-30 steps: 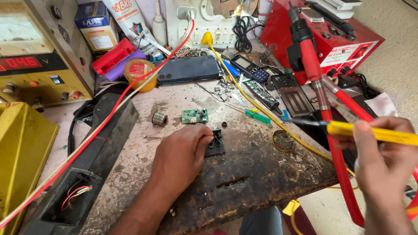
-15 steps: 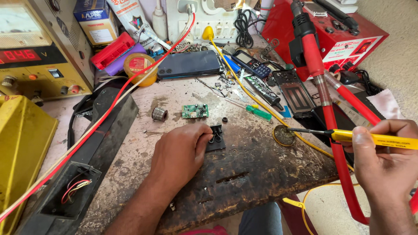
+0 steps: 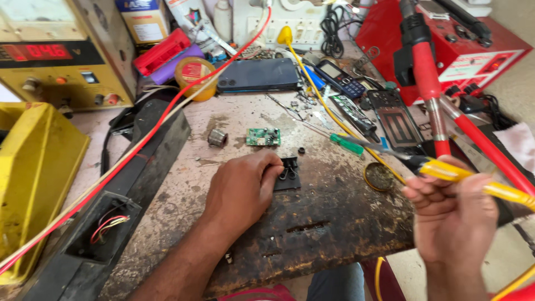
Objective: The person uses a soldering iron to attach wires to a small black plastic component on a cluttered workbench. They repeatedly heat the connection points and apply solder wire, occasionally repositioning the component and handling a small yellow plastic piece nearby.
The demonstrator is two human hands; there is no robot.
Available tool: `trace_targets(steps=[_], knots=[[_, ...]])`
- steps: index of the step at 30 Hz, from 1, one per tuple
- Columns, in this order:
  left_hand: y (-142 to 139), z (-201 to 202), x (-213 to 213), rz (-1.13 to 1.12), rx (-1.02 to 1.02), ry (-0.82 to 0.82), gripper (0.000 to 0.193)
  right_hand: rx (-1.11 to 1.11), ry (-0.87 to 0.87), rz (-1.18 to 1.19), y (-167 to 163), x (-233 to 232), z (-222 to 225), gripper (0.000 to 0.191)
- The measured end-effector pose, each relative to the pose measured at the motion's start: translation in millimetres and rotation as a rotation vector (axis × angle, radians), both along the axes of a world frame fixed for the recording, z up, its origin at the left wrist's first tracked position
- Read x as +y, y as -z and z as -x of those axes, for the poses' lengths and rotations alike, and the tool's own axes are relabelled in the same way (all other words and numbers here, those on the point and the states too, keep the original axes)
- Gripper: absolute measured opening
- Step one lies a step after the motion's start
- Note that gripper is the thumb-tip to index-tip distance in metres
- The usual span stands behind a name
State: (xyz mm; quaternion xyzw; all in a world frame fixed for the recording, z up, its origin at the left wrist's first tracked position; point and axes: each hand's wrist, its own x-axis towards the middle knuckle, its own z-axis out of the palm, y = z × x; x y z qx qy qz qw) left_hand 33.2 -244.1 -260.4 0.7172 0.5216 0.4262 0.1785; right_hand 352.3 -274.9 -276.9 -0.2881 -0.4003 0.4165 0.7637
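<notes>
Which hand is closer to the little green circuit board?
The left hand. It rests on the bench just below the small green rectangular circuit board, fingers on a small black part. The right hand holds a yellow-handled soldering iron far to its right.

surface: worn, stained worktop (image 3: 334, 245), dark scorched patch near its front edge | behind worktop: white switch panel (image 3: 262, 17) on the wall | right of worktop: pale floor (image 3: 518, 83) | left of worktop: yellow metal case (image 3: 33, 167) | light: even daylight
</notes>
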Motion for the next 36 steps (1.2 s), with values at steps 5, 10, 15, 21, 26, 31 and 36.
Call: trace_targets(steps=[5, 10, 15, 21, 26, 31, 36], knots=[[2, -3, 7, 0.076, -0.015, 0.004, 0.012, -0.268, 0.102, -0.127, 6, 12, 39, 0.027], [9, -5, 16, 0.013, -0.006, 0.019, 0.01, -0.297, 0.119, -0.217, -2, 42, 47, 0.017], [14, -7, 26, -0.01, -0.042, 0.019, 0.008, -0.448, 0.165, -0.225, 3, 76, 49, 0.014], [18, -10, 36, 0.0, -0.065, 0.005, 0.008, -0.549, 0.131, -0.279, 4, 93, 47, 0.013], [19, -10, 43, -0.026, -0.041, 0.0, 0.006, -0.585, 0.113, -0.272, 4, 102, 50, 0.016], [20, -9, 48, -0.021, -0.056, -0.005, 0.007, -0.573, 0.121, -0.222, 5, 106, 54, 0.014], [22, -7, 51, -0.008, -0.061, 0.004, 0.007, -0.583, 0.125, -0.228, 7, 108, 59, 0.013]])
